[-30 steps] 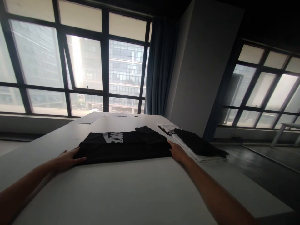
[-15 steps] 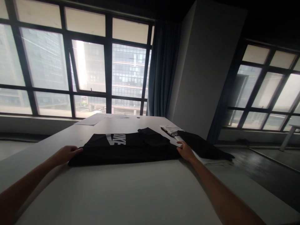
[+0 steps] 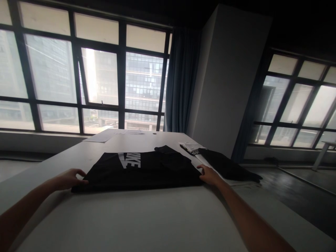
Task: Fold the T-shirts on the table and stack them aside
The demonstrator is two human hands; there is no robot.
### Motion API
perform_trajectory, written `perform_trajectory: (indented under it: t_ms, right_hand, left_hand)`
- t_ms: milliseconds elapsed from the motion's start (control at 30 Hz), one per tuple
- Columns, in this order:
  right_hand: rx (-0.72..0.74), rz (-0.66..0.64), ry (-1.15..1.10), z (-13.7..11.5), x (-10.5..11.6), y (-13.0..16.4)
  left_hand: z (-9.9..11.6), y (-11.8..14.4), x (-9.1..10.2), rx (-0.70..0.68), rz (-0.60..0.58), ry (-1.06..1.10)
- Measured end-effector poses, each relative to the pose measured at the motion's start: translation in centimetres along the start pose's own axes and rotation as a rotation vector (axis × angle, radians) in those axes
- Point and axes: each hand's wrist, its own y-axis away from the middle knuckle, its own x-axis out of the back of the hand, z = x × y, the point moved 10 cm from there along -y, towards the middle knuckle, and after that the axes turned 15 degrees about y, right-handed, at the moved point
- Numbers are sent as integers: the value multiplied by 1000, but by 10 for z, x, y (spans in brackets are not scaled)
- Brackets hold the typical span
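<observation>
A black T-shirt point(image 3: 157, 175) with pale NIKE lettering lies folded flat across the white table point(image 3: 168, 217), its near edge toward me. My left hand point(image 3: 69, 179) is at its near left corner, thumb and forefinger apart, the thumb touching the cloth's edge. At the right edge, my right hand point(image 3: 208, 175) also has thumb and forefinger parted, touching the cloth or just beside it. A smaller folded part point(image 3: 173, 157) lies on top at the far right of the shirt.
To the right of the shirt lie other clothes: a dark garment point(image 3: 225, 164) and a white patterned one point(image 3: 190, 147). Sheets of paper point(image 3: 98, 136) rest at the table's far left. Beyond are windows point(image 3: 99, 77), a blue curtain point(image 3: 181, 80) and a pillar point(image 3: 225, 87).
The shirt's raised near part has come down flat, showing more of the lettering. Both hands have loosened from a pinch on its side edges; the left hand has moved slightly left and nearer.
</observation>
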Motion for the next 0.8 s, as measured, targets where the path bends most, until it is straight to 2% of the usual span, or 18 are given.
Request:
perform_trajectory:
  t_ms: [100,167,233,267,333,400,467,567,667,800]
  right_hand:
    - [50,103,70,-19,16,7]
    - [142,200,46,-42,26,12]
    - [242,209,-8,-66,23,15]
    - [283,169,-23,-76,16,16]
    - [319,33,-20,-87,-7,15]
    - [313,-110,5,-88,-29,14]
    - [304,-193,18,-85,-41,15]
    - [322,-197,28,-84,-33,19]
    - [338,-141,27,-87,-5,25]
    - [230,-31,3,-78,30,27]
  left_hand:
    - [21,7,-3,-50,-13,-86]
    - [51,14,-10,-210,12,-134]
    - [76,21,-31,-368,-40,-149]
    - [84,25,-44,-421,-88,-160]
    - [86,28,-69,-443,-186,-219]
    - [77,30,-87,-394,-268,-306]
    - [68,31,-96,-330,-323,-369]
    - [68,36,-93,-287,-357,-378]
    - [81,42,-81,-278,-386,-308]
    - [94,44,-59,-245,-379,-123]
